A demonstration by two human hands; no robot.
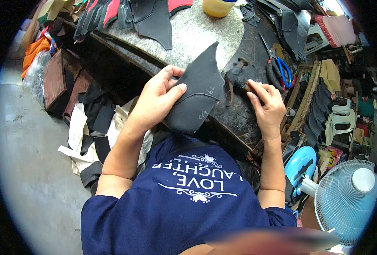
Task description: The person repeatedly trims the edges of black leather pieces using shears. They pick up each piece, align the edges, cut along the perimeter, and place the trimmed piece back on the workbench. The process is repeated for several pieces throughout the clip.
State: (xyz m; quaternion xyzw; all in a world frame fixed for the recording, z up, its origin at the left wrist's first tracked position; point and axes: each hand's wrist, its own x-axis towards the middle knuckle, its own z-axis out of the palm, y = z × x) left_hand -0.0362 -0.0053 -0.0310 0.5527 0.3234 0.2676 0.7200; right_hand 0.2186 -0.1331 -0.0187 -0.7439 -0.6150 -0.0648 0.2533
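My left hand [158, 97] grips a black leather shoe-upper piece [199, 87] by its left edge, thumb on top and fingers behind. The piece is tilted over the near edge of the bench, with a curved stitched seam and faint pale marks on its face. To the right, my right hand [265, 100] has its thumb and forefinger closed at the handle end of a small hammer [237, 79]. The hammer's middle is wrapped in black, and its worn metal head lies close to the dark bench top. Part of the handle is hidden by my fingers.
Scissors with blue and black handles [278, 68] lie beyond my right hand. A pale stone slab [188, 32] bears more black pieces [152, 19] and a yellowish tub [217, 7]. A white fan [346, 199] stands at the lower right; scraps [84, 144] hang at the left.
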